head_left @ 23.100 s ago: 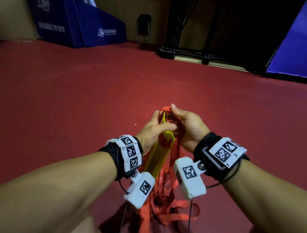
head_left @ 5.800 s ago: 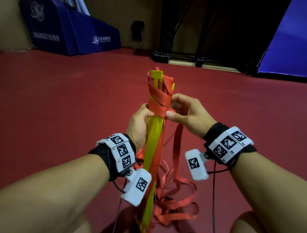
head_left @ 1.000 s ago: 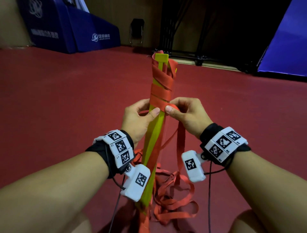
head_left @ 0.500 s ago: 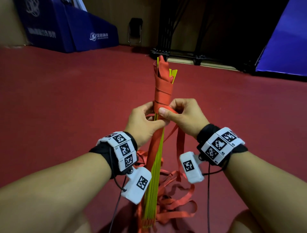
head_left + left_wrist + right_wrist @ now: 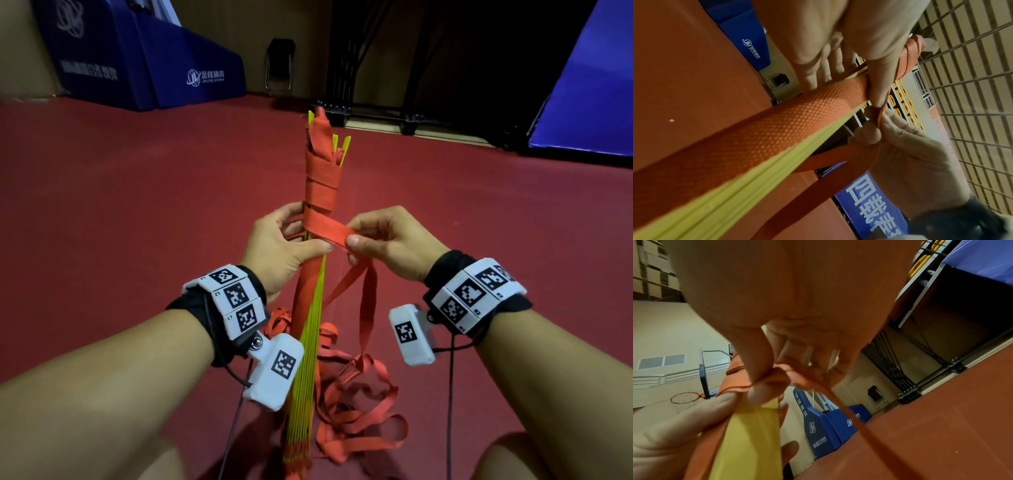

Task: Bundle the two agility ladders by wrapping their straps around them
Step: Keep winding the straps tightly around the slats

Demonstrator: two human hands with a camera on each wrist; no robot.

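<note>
The left hand [image 5: 279, 245] grips the yellow ladder bundle [image 5: 310, 342], the right hand [image 5: 388, 241] pinches its orange strap [image 5: 329, 231], loose strap loops [image 5: 356, 404] at 6 o'clock, blue pads [image 5: 147, 58] at 11 o'clock

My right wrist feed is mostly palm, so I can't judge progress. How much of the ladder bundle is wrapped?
Observer: In the head view, the strap wraps cover only the top stretch, ending at the left hand.
Operator: And below that hand?
Observer: The yellow rungs show unwrapped, with one strap running alongside them.
Operator: Much strap to go?
Observer: Yes, a loose tangle of it lies on the red floor.
</note>
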